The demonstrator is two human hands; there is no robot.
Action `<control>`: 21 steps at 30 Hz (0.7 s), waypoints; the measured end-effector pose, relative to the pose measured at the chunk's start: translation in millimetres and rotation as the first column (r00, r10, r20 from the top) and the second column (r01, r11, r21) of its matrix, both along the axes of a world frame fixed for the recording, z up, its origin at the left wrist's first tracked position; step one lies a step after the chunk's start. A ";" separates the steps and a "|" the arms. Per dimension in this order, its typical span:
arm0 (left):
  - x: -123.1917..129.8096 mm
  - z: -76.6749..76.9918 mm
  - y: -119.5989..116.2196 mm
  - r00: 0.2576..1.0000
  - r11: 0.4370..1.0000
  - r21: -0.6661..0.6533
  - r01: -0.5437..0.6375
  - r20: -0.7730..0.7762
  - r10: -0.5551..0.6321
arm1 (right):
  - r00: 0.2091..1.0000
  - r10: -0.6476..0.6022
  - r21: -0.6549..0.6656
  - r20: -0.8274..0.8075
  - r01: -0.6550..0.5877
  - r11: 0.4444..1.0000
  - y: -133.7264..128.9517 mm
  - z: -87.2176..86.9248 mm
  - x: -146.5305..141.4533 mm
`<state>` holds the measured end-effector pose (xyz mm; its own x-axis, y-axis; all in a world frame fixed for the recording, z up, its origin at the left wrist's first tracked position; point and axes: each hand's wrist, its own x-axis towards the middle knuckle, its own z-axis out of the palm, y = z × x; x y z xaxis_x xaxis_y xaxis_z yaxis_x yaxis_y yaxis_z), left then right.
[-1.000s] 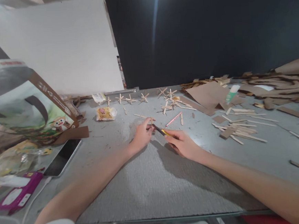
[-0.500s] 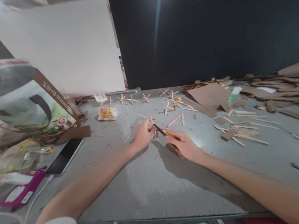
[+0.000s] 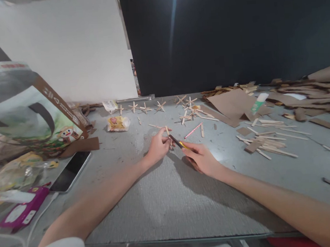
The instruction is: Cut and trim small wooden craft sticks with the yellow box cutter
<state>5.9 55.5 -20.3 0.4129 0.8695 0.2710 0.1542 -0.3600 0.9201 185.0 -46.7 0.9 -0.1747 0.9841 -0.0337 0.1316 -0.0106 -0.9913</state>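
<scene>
Between the fingers of my left hand (image 3: 158, 146) is a short wooden craft stick (image 3: 167, 130), its tip poking up past the fingertips. My right hand (image 3: 202, 158) is wrapped round a yellow and black utility knife (image 3: 183, 144). The knife's dark front end points up and left and meets the stick, or lies very close to it; I cannot tell which. Just beyond my hands lie a pink patterned pen-like stick (image 3: 193, 130), a loose craft stick (image 3: 202, 130) and another thin stick (image 3: 155, 126).
Star-shaped stick pieces (image 3: 145, 108) stand along the back. Craft sticks (image 3: 272, 145) are heaped at right, near cardboard (image 3: 229, 105) and a glue stick (image 3: 259, 103). At left are a phone (image 3: 71, 172), a purple device (image 3: 24, 208), a snack packet (image 3: 117, 123) and a large bag (image 3: 29, 111).
Both hands keep almost the same place and grip. The knife's front end has shifted very slightly against the stick, and the whole view has tilted a little.
</scene>
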 end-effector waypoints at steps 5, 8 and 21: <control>-0.2 2.4 -2.6 0.998 0.992 0.116 -0.043 -0.044 0.049 | 1.000 -0.008 0.032 -0.005 0.008 0.999 -1.9 -0.3 -0.7; 0.0 3.0 -2.7 0.999 0.999 0.040 -0.027 -0.035 0.029 | 1.000 0.002 0.014 -0.026 -0.002 1.000 -1.7 -0.1 -0.8; -0.3 -0.8 -1.2 0.999 1.000 0.026 0.014 -0.040 -0.013 | 1.000 0.008 -0.028 -0.015 -0.008 1.000 -2.7 2.2 1.3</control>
